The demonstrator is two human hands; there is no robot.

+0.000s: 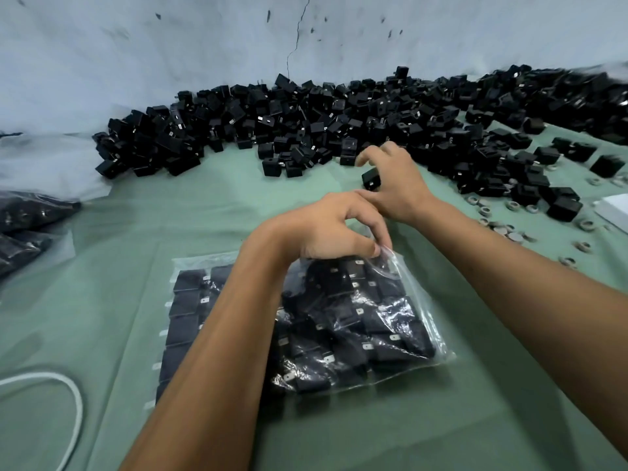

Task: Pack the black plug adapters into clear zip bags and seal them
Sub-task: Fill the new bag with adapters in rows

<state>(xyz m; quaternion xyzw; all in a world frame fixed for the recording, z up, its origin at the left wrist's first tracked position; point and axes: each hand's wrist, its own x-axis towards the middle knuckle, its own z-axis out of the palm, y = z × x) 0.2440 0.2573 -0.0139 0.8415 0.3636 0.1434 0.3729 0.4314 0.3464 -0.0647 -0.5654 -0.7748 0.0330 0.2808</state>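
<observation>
The clear zip bag [370, 321], filled with black adapters, lies on the green worktop [119, 266]. The left hand [326, 229] pinches the bag's open top edge. The right hand [394, 185] grips one adapter [371, 177] beside the loose adapter pile [306, 120].

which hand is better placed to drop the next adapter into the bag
Right. The right hand already holds a black adapter beside the pile, just beyond the bag's mouth. The left hand is busy pinching the zip bag open at its top edge.
</observation>
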